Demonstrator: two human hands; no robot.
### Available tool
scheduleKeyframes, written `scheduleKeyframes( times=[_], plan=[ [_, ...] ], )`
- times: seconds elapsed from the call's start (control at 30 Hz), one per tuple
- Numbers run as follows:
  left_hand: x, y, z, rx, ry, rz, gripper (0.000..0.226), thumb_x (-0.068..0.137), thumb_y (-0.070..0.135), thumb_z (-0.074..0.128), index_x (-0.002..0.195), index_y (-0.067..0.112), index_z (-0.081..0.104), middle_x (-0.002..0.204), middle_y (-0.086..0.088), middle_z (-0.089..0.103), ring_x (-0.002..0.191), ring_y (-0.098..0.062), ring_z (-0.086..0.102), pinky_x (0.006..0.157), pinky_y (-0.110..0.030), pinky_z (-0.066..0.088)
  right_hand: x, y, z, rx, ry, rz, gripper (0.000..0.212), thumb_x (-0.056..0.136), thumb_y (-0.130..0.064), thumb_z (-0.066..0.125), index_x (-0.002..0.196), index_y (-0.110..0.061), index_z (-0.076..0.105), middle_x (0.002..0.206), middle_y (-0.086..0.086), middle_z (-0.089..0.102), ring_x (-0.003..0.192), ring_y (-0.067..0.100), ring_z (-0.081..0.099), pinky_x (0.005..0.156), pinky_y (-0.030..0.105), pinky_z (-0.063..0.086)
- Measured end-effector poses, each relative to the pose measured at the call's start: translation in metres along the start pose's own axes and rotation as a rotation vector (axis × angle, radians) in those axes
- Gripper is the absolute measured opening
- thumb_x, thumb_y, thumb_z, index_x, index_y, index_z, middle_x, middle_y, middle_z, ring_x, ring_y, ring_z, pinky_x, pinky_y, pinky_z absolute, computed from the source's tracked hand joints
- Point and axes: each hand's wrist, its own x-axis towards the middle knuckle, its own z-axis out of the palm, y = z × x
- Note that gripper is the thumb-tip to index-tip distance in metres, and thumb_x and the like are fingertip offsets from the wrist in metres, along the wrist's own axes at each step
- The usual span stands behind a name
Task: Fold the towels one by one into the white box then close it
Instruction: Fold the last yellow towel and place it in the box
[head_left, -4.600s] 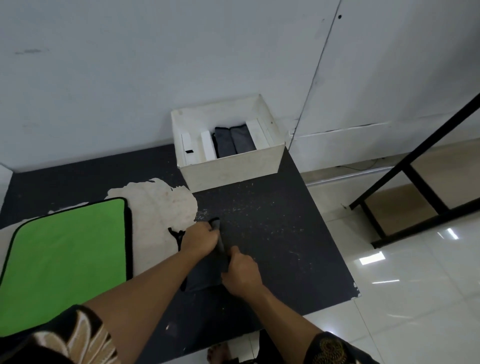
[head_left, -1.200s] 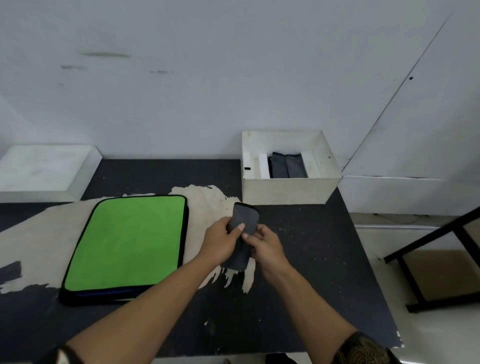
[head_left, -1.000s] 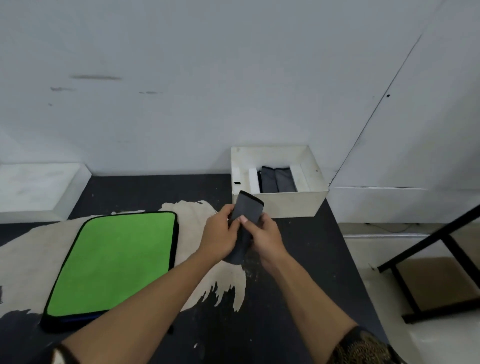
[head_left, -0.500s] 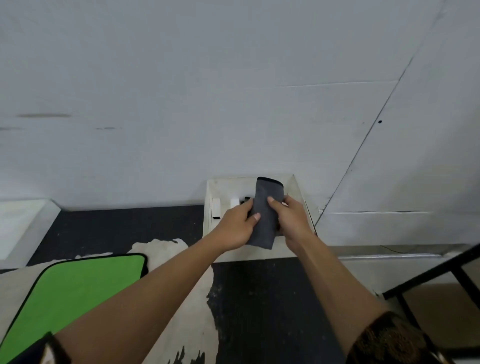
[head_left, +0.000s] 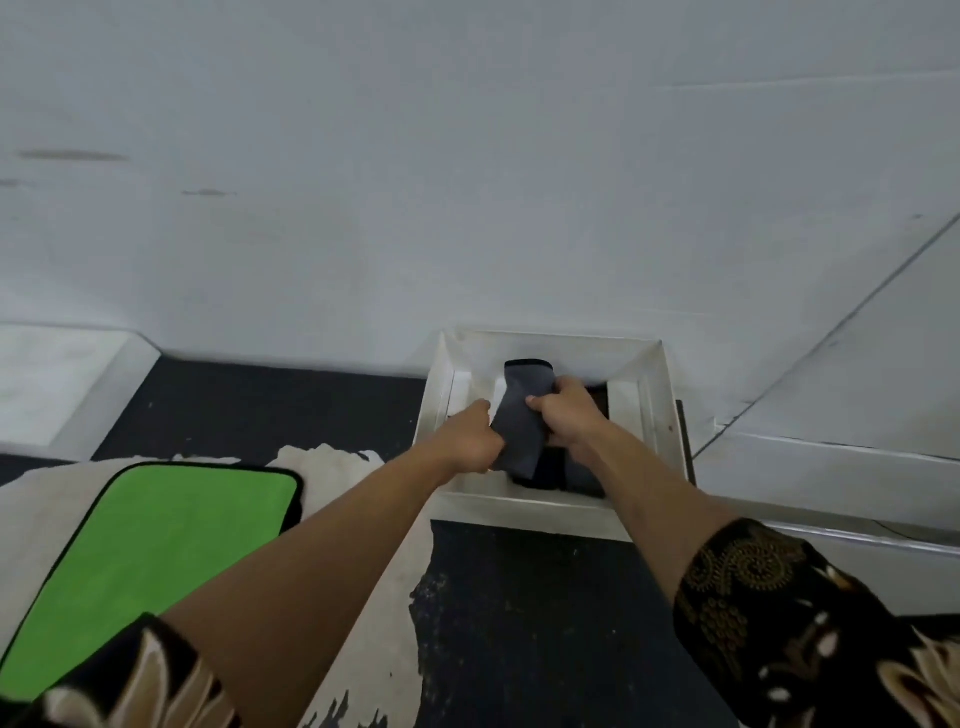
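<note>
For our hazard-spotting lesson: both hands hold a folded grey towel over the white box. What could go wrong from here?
The left hand and right hand grip the grey towel only around its middle, so the fold might spring open on release. Pushed down, it might rumple the dark towels already in the white box.

One white box (head_left: 525, 512), one green towel (head_left: 156, 545)

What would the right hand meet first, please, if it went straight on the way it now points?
Apart from the folded grey towel it grips, the right hand points into the white box; it would probably meet the box's far wall first, though depth is unclear.
</note>
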Motion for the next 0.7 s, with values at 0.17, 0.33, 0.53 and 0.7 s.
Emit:
scheduleKeyframes(
  times=[0.17,0.33,0.53,0.7],
  plan=[
    [0.015,-0.006,-0.002,0.199,0.109,0.037,0.042,0.090,0.009,0.050,0.131,0.012,0.044,0.118,-0.010,0.061,0.092,-0.022,0.055,0.069,-0.028,0.040,0.023,-0.002,0.012,-0.058,0.006,-0.091,0.032,0.092,-0.018,0.065,0.122,-0.011,0.055,0.118,0.008,0.065,0.099,0.024,0.065,0.077,0.045,0.060],
    [0.023,-0.022,0.011,0.185,0.024,-0.102,0.044,0.084,0.008,0.056,0.127,0.009,0.044,0.119,-0.012,0.056,0.097,-0.024,0.055,0.083,-0.036,0.049,0.035,0.013,0.013,-0.694,0.036,-0.125,0.052,0.087,-0.023,0.066,0.133,-0.007,0.048,0.123,0.015,0.061,0.104,0.033,0.062,0.084,0.045,0.057],
    [0.024,-0.021,0.010,0.230,0.061,-0.091,0.040,0.085,0.008,0.057,0.123,0.005,0.046,0.116,-0.014,0.056,0.095,-0.024,0.054,0.074,-0.032,0.043,0.035,0.015,0.021,-0.746,0.045,-0.268,0.056,0.088,-0.018,0.066,0.139,-0.012,0.043,0.128,0.014,0.060,0.115,0.032,0.058,0.090,0.035,0.048],
    [0.026,-0.025,0.011,0.345,0.101,-0.110,0.040,0.087,0.008,0.055,0.125,0.004,0.046,0.119,-0.015,0.057,0.104,-0.029,0.056,0.075,-0.032,0.043,0.032,0.020,0.022,-0.740,0.098,-0.282,0.042,0.089,-0.020,0.068,0.127,-0.012,0.050,0.122,0.013,0.062,0.112,0.032,0.059,0.086,0.033,0.047]
  ],
)
